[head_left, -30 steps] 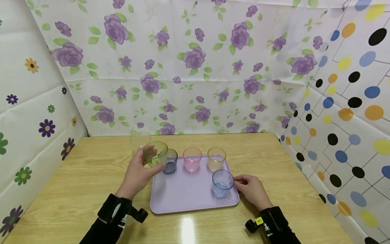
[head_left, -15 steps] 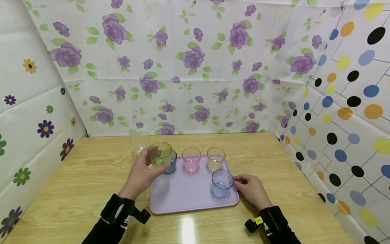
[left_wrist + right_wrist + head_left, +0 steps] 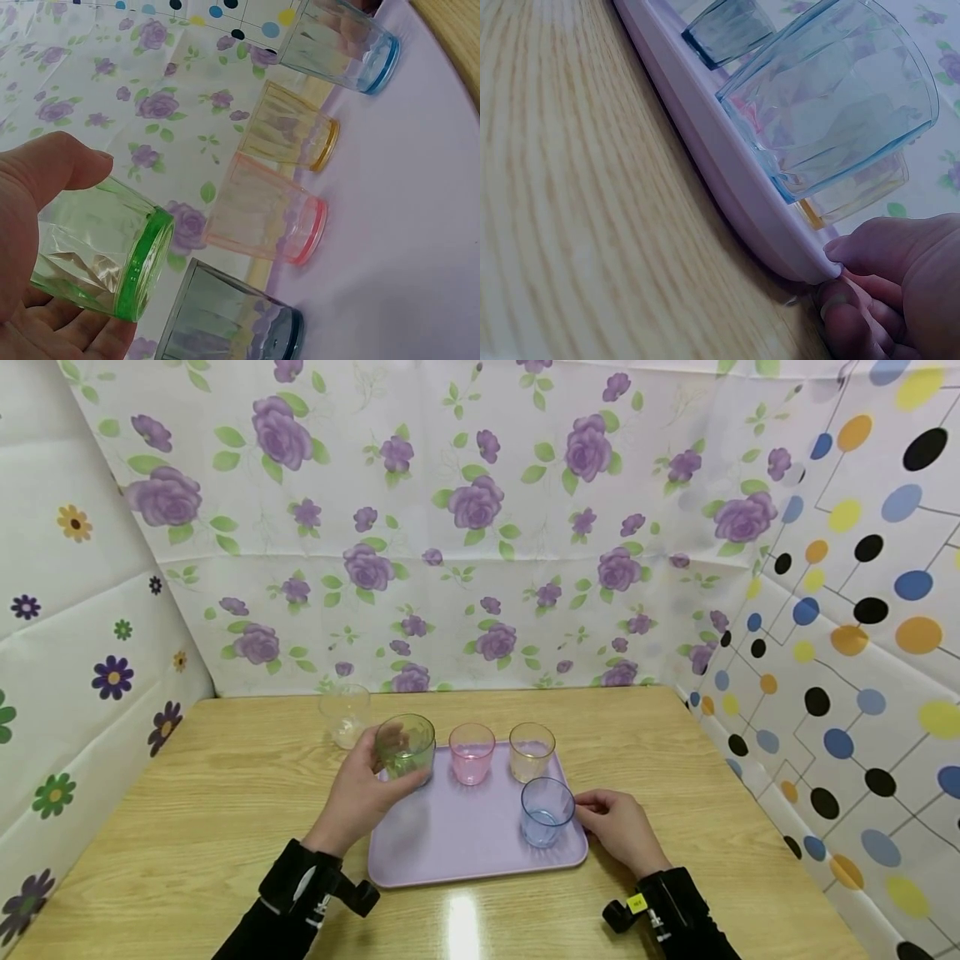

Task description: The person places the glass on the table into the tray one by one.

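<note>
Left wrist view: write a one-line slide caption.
Left hand holds a green cup above a lilac tray bearing dark, pink, yellow and blue cups.

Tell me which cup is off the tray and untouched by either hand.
The clear cup, standing alone on the wooden table beyond the tray's far left corner. The green cup is gripped by the left hand; the other cups stand on the tray.
</note>
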The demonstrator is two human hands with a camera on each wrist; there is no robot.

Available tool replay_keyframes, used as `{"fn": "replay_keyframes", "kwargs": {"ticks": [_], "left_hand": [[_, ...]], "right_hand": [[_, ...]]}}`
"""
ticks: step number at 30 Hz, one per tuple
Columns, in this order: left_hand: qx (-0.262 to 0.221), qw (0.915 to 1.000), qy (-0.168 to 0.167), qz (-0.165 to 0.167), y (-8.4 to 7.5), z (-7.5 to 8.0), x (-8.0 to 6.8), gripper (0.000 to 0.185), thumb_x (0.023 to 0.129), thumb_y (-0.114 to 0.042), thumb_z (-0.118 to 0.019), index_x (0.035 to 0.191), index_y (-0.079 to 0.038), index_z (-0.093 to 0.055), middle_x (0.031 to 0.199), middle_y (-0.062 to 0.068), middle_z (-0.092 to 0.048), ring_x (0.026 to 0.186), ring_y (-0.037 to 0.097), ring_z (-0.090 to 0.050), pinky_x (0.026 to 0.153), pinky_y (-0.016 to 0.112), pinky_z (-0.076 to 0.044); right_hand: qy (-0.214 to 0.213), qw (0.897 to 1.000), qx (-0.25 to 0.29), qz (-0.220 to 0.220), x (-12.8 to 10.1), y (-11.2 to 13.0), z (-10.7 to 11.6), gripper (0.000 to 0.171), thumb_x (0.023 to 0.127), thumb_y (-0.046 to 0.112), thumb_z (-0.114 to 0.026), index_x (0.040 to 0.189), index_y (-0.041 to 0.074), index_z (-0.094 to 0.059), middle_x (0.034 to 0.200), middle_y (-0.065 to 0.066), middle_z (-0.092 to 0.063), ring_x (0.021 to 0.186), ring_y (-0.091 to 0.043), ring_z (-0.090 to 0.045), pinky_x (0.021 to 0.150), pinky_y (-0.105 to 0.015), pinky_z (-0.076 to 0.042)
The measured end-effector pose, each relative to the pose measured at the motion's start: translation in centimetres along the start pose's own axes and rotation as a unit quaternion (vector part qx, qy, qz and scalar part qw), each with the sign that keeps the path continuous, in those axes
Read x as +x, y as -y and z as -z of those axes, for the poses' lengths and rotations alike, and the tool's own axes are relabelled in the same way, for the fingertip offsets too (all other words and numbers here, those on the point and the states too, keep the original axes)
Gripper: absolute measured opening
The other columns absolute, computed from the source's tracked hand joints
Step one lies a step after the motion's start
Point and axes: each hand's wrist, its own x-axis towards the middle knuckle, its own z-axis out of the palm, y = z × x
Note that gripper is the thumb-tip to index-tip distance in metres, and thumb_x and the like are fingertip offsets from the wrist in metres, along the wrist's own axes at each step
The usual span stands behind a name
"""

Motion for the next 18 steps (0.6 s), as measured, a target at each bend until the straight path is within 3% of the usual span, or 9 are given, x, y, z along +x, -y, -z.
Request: {"fn": "replay_keyframes", "kwargs": {"ticks": [6, 12, 18], "left_hand": [[-0.008, 0.9999, 0.007, 0.003, 0.1, -0.4, -0.1, 0.077, 0.096, -0.017, -0.085, 0.161, -0.009, -0.044, 0.159, 0.021, -0.055, 0.152, 0.041, -0.052, 0.128, 0.057, -0.044], [-0.002, 0.9998, 0.019, -0.007, 0.3, -0.9, -0.3, 0.079, 0.097, -0.021, -0.085, 0.162, -0.009, -0.042, 0.16, 0.02, -0.054, 0.153, 0.04, -0.05, 0.134, 0.058, -0.035], [-0.01, 0.9996, 0.027, 0.0, 0.4, -1.6, -0.4, 0.082, 0.096, -0.023, -0.087, 0.163, -0.009, -0.041, 0.164, 0.017, -0.051, 0.156, 0.04, -0.047, 0.134, 0.059, -0.035]], "right_hand": [[0.0, 1.0, 0.003, 0.001, 0.0, -0.1, 0.0, 0.016, 0.1, 0.018, -0.079, 0.112, 0.009, -0.085, 0.092, 0.001, -0.079, 0.084, -0.01, -0.07, 0.071, -0.02, -0.057], [0.001, 1.0, 0.007, 0.001, 0.0, 0.0, 0.0, 0.016, 0.1, 0.018, -0.078, 0.112, 0.009, -0.084, 0.092, 0.001, -0.079, 0.084, -0.01, -0.071, 0.07, -0.02, -0.058], [0.0, 1.0, 0.006, 0.0, 0.0, -0.1, 0.0, 0.016, 0.1, 0.017, -0.078, 0.112, 0.009, -0.084, 0.091, 0.001, -0.079, 0.084, -0.01, -0.07, 0.071, -0.02, -0.058]]}}
